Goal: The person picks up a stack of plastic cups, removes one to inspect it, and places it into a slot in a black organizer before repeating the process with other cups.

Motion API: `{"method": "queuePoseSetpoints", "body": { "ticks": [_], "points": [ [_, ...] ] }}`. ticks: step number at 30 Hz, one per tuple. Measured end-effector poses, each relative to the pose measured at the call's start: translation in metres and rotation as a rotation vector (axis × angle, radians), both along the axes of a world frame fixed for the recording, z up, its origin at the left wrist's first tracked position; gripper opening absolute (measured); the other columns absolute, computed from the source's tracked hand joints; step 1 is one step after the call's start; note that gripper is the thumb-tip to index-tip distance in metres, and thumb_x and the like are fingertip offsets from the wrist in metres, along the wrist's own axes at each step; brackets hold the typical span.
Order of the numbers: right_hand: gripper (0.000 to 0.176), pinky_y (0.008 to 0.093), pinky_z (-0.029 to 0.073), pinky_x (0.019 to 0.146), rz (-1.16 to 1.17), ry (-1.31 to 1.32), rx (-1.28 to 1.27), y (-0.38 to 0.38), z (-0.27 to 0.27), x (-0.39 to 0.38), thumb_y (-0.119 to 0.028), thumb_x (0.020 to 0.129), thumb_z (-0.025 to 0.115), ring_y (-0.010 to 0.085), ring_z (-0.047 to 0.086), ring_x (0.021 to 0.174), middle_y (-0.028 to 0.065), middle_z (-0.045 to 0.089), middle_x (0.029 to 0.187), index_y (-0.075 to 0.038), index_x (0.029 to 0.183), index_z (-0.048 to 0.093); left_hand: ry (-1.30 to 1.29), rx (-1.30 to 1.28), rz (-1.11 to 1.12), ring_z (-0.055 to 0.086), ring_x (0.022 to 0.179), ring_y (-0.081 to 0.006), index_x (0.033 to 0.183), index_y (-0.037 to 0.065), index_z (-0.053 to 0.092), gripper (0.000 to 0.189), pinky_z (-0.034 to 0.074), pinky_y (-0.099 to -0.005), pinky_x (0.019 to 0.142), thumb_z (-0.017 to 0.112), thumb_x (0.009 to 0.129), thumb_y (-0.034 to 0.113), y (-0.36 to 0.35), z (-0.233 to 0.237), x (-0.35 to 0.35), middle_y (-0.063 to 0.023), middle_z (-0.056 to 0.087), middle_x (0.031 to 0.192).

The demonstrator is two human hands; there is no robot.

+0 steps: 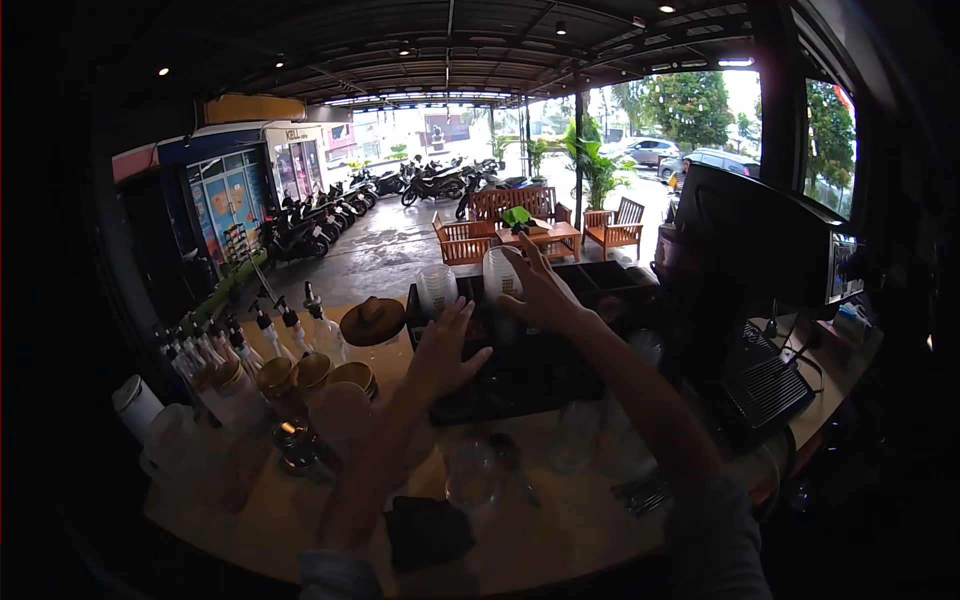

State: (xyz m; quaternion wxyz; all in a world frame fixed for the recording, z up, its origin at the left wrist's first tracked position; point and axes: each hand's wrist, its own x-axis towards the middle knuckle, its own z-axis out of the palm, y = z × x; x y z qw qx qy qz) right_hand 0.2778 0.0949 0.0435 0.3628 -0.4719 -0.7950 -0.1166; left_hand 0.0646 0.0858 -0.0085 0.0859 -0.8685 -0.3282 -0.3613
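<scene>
Both of my hands reach out over a black organiser [560, 390] on the counter. My right hand [545, 293] is open at the right side of a stack of clear printed plastic cups [496, 268], its fingers and thumb apart and overlapping the stack in this view. Lower and to the left, my left hand [440, 352] has its fingers stretched out and its thumb spread, with nothing in it. Just beyond its fingertips stands a second stack of clear cups [436, 288].
Pump bottles [270, 328] and gold-topped containers [313, 372] line the left, near a brown round lid [373, 321]. A glass jug [472, 472] and dark cloth [428, 533] lie nearer me. At right are a dark monitor [735, 235] and drip tray [765, 382].
</scene>
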Motion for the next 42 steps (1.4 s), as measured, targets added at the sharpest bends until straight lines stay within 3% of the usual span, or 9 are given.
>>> {"method": "queuePoseSetpoints", "body": {
  "ticks": [10, 15, 21, 25, 29, 32, 35, 37, 42],
  "points": [
    [0.068, 0.0432, 0.041, 0.097, 0.341, 0.2, -0.149, -0.159, -0.076, -0.039, -0.022, 0.072, 0.071, 0.0405, 0.038, 0.125, 0.0206, 0.031, 0.139, -0.009, 0.13, 0.039, -0.555, -0.264, -0.22, 0.054, 0.113, -0.0228, 0.115, 0.002, 0.054, 0.031, 0.04, -0.0333, 0.095, 0.058, 0.086, 0.013, -0.096, -0.041, -0.02, -0.0132, 0.057, 0.116],
    [0.087, 0.0385, 0.036, 0.102, 0.429, 0.491, -0.645, -0.156, -0.177, -0.056, -0.02, 0.069, 0.079, 0.0288, 0.041, 0.125, 0.0195, 0.037, 0.134, 0.002, 0.134, 0.027, -0.617, -0.343, -0.028, 0.053, 0.111, -0.0251, 0.117, 0.001, 0.05, 0.036, 0.04, -0.0347, 0.095, 0.059, 0.085, 0.013, -0.134, -0.109, -0.044, -0.0127, 0.056, 0.117],
    [0.088, 0.0352, 0.039, 0.097, 0.526, 0.653, -0.613, -0.144, -0.223, -0.086, -0.025, 0.061, 0.083, 0.0268, 0.048, 0.117, 0.0177, 0.049, 0.12, 0.002, 0.129, 0.034, -0.632, -0.515, 0.105, 0.051, 0.114, -0.0266, 0.123, 0.004, 0.046, 0.043, 0.042, -0.0399, 0.092, 0.061, 0.085, 0.016, -0.19, -0.139, -0.057, -0.0146, 0.051, 0.121],
    [0.076, 0.0363, 0.041, 0.092, 0.412, 0.649, -0.572, -0.149, -0.216, -0.093, -0.022, 0.062, 0.081, 0.0263, 0.049, 0.111, 0.015, 0.05, 0.116, -0.001, 0.123, 0.043, -0.639, -0.61, 0.109, 0.046, 0.12, -0.0245, 0.129, 0.006, 0.04, 0.053, 0.041, -0.0385, 0.093, 0.064, 0.084, 0.018, -0.206, -0.133, -0.06, -0.0099, 0.045, 0.131],
    [0.077, 0.0396, 0.04, 0.094, 0.433, 0.39, -0.412, -0.17, -0.178, -0.089, -0.018, 0.06, 0.078, 0.0336, 0.048, 0.11, 0.0163, 0.049, 0.115, -0.009, 0.128, 0.044, -0.692, -0.499, 0.085, 0.042, 0.123, -0.0223, 0.134, 0.004, 0.032, 0.074, 0.039, -0.0399, 0.096, 0.074, 0.077, 0.025, -0.215, -0.109, -0.054, -0.0143, 0.039, 0.134],
    [0.076, 0.0395, 0.038, 0.095, 0.535, 0.104, -0.425, -0.194, -0.139, -0.084, -0.017, 0.063, 0.076, 0.0331, 0.047, 0.112, 0.0163, 0.047, 0.119, -0.009, 0.13, 0.042, -0.7, -0.559, -0.047, 0.048, 0.116, -0.0198, 0.129, 0.002, 0.04, 0.069, 0.043, -0.035, 0.093, 0.076, 0.074, 0.02, -0.205, -0.102, -0.065, -0.0132, 0.049, 0.123],
    [0.07, 0.0386, 0.04, 0.094, 0.518, 0.167, -0.234, -0.215, -0.112, -0.08, -0.016, 0.067, 0.075, 0.0313, 0.046, 0.115, 0.0152, 0.046, 0.124, -0.008, 0.129, 0.044, -0.86, -0.75, -0.21, 0.053, 0.105, -0.0142, 0.119, 0.002, 0.049, 0.055, 0.046, -0.0295, 0.088, 0.076, 0.074, 0.012, -0.196, -0.103, -0.079, -0.0074, 0.057, 0.109],
    [0.064, 0.0375, 0.041, 0.093, 0.468, 0.537, -0.186, -0.228, -0.109, -0.073, -0.014, 0.073, 0.073, 0.027, 0.045, 0.119, 0.0143, 0.044, 0.13, -0.008, 0.129, 0.044, -1.19, -0.858, -0.286, 0.053, 0.103, -0.0137, 0.117, 0.004, 0.049, 0.048, 0.045, -0.0285, 0.088, 0.074, 0.076, 0.01, -0.193, -0.107, -0.087, -0.0065, 0.056, 0.109],
    [0.033, 0.0308, 0.046, 0.089, 0.656, 0.86, -0.571, -0.229, -0.135, -0.086, -0.012, 0.089, 0.059, 0.0179, 0.057, 0.105, 0.0114, 0.059, 0.113, 0.001, 0.119, 0.053, -1.225, -0.925, -0.35, 0.053, 0.102, -0.0134, 0.118, 0.004, 0.049, 0.046, 0.045, -0.0278, 0.088, 0.072, 0.078, 0.008, -0.196, -0.106, -0.092, -0.0054, 0.055, 0.109]
  ]
}}
